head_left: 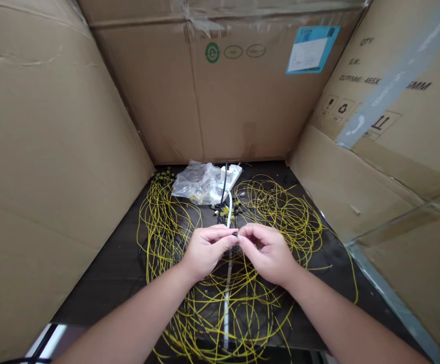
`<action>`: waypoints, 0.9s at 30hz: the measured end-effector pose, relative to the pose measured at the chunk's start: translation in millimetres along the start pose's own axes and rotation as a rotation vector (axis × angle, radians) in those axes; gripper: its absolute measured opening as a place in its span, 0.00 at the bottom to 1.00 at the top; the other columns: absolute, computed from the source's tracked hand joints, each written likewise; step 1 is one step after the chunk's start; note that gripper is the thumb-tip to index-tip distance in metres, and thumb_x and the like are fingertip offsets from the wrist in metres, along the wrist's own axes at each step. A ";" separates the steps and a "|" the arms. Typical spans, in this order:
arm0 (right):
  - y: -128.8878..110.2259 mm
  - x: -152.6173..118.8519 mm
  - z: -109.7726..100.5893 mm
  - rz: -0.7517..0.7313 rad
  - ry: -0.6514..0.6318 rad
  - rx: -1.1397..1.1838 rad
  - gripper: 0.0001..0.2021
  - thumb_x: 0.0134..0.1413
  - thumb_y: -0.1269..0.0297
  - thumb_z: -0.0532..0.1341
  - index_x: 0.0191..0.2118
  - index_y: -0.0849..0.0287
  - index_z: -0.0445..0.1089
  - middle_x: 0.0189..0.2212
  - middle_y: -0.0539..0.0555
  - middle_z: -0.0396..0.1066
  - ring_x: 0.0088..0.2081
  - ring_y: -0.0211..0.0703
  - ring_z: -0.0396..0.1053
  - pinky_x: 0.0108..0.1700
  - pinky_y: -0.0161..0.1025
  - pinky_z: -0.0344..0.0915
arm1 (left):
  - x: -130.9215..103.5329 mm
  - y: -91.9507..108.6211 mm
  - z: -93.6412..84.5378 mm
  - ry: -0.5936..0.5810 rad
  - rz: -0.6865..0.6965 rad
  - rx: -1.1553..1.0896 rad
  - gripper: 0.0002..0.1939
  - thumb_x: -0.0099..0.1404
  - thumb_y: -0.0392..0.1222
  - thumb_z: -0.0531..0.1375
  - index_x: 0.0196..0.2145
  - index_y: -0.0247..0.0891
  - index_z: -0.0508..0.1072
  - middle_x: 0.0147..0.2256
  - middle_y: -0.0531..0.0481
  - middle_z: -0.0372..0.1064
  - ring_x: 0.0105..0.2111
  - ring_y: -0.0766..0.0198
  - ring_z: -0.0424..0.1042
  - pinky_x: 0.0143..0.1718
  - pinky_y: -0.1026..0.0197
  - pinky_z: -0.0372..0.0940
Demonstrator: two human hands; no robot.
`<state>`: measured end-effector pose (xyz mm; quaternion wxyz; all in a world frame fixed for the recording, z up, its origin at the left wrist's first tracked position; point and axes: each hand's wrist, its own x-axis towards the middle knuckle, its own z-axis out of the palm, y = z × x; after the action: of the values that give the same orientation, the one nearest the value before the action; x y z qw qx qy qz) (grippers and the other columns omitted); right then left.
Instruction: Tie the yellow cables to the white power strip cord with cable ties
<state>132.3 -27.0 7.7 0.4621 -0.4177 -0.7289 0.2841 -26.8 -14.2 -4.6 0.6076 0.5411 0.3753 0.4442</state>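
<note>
My left hand and my right hand meet over the middle of the dark table, fingertips nearly touching. Between the left thumb and forefinger sits a small black piece; its exact kind is too small to make out. The right thumb and forefinger are pinched close against its other side, and what they hold is hidden. Beneath and around both hands spread tangled thin yellow wires. Another loose coil of yellow wire lies just beyond the right hand.
Cardboard walls enclose the table at the back and both sides. Behind the hands lie a clear plastic bag, a white power strip and small black and yellow pieces. A white cable runs down the middle.
</note>
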 end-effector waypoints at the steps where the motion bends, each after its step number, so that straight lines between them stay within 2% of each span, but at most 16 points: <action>1: 0.3 0.1 -0.1 0.030 -0.013 0.024 0.07 0.53 0.70 0.56 0.25 0.60 0.65 0.20 0.48 0.62 0.22 0.33 0.58 0.25 0.32 0.57 | -0.2 1.0 0.2 0.004 0.003 0.024 0.09 0.55 0.40 0.63 0.35 0.38 0.78 0.32 0.47 0.68 0.16 0.78 0.56 0.13 0.69 0.49; 4: 1.0 0.4 -0.2 0.156 -0.060 0.147 0.07 0.53 0.67 0.57 0.26 0.60 0.65 0.19 0.47 0.62 0.21 0.33 0.58 0.23 0.31 0.58 | -0.4 2.6 2.0 0.030 -0.040 -0.031 0.10 0.54 0.41 0.64 0.34 0.36 0.78 0.31 0.47 0.68 0.16 0.78 0.55 0.13 0.70 0.48; 8: 1.7 2.7 -2.3 0.301 -0.102 0.339 0.06 0.51 0.64 0.60 0.31 0.61 0.67 0.22 0.48 0.65 0.21 0.32 0.62 0.23 0.31 0.62 | 1.1 2.7 2.8 0.057 -0.171 -0.234 0.11 0.51 0.41 0.65 0.33 0.34 0.77 0.22 0.52 0.65 0.14 0.79 0.51 0.12 0.71 0.42; 12: 6.5 4.9 -17.9 0.375 -0.126 0.465 0.07 0.48 0.64 0.63 0.30 0.61 0.66 0.20 0.48 0.66 0.18 0.31 0.63 0.21 0.30 0.62 | 4.7 6.3 -5.0 0.089 -0.215 -0.415 0.12 0.50 0.39 0.66 0.34 0.32 0.76 0.20 0.54 0.62 0.14 0.81 0.47 0.13 0.73 0.39; 14: 9.5 4.5 -32.4 0.392 -0.243 0.532 0.07 0.48 0.64 0.63 0.29 0.61 0.65 0.17 0.46 0.65 0.17 0.30 0.62 0.20 0.29 0.60 | 7.0 9.3 -11.7 0.075 -0.210 -0.519 0.12 0.51 0.39 0.66 0.35 0.32 0.74 0.22 0.55 0.60 0.15 0.81 0.45 0.13 0.75 0.38; 16: 10.7 3.8 -47.3 0.394 -0.414 0.579 0.08 0.48 0.63 0.63 0.29 0.61 0.64 0.16 0.45 0.63 0.16 0.30 0.60 0.18 0.28 0.57 | 9.1 11.8 -18.5 0.054 -0.209 -0.617 0.11 0.52 0.38 0.65 0.35 0.32 0.73 0.23 0.56 0.59 0.15 0.82 0.43 0.12 0.75 0.37; 18: 10.1 4.3 -56.8 0.381 -0.532 0.515 0.09 0.48 0.61 0.62 0.29 0.61 0.65 0.16 0.44 0.61 0.15 0.29 0.57 0.17 0.28 0.55 | 11.0 13.0 -23.6 0.047 -0.209 -0.681 0.11 0.53 0.38 0.65 0.35 0.32 0.72 0.24 0.56 0.58 0.15 0.82 0.42 0.12 0.76 0.36; 19: 9.8 5.3 -58.1 0.367 -0.521 0.421 0.10 0.49 0.60 0.62 0.28 0.62 0.66 0.16 0.45 0.61 0.16 0.30 0.56 0.17 0.28 0.54 | 11.8 13.0 -25.1 0.049 -0.212 -0.694 0.11 0.53 0.37 0.65 0.34 0.31 0.72 0.24 0.56 0.58 0.15 0.82 0.42 0.11 0.76 0.36; 20: 9.9 6.6 -57.0 0.346 -0.453 0.296 0.11 0.50 0.59 0.61 0.26 0.62 0.66 0.16 0.45 0.60 0.17 0.30 0.56 0.18 0.29 0.54 | 12.4 12.7 -26.0 0.055 -0.215 -0.697 0.11 0.53 0.37 0.64 0.34 0.31 0.72 0.25 0.56 0.58 0.15 0.82 0.42 0.11 0.76 0.37; 23: 15.9 12.0 -42.8 0.259 -0.117 -0.085 0.13 0.54 0.58 0.57 0.24 0.61 0.67 0.18 0.47 0.62 0.21 0.34 0.59 0.23 0.32 0.58 | 13.5 10.5 -25.9 0.077 -0.221 -0.674 0.11 0.53 0.36 0.64 0.34 0.30 0.71 0.25 0.56 0.58 0.15 0.82 0.44 0.11 0.76 0.37; 24: 19.7 13.7 -36.9 0.226 -0.054 -0.165 0.13 0.54 0.58 0.56 0.25 0.61 0.68 0.19 0.48 0.63 0.22 0.35 0.60 0.24 0.33 0.59 | 13.7 9.7 -25.5 0.080 -0.219 -0.667 0.11 0.53 0.36 0.64 0.34 0.30 0.71 0.25 0.55 0.58 0.15 0.82 0.44 0.11 0.76 0.38; 27: 30.0 18.7 -24.8 0.128 -0.014 -0.308 0.11 0.55 0.60 0.56 0.29 0.61 0.70 0.21 0.50 0.66 0.23 0.37 0.62 0.26 0.34 0.60 | 14.1 8.0 -25.9 0.071 -0.200 -0.671 0.10 0.54 0.36 0.64 0.34 0.30 0.71 0.25 0.55 0.58 0.15 0.82 0.44 0.11 0.76 0.38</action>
<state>161.1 4.6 2.0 0.3684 -0.5269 -0.7391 0.2008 -47.6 7.7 0.2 0.7785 0.2560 0.2805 0.4998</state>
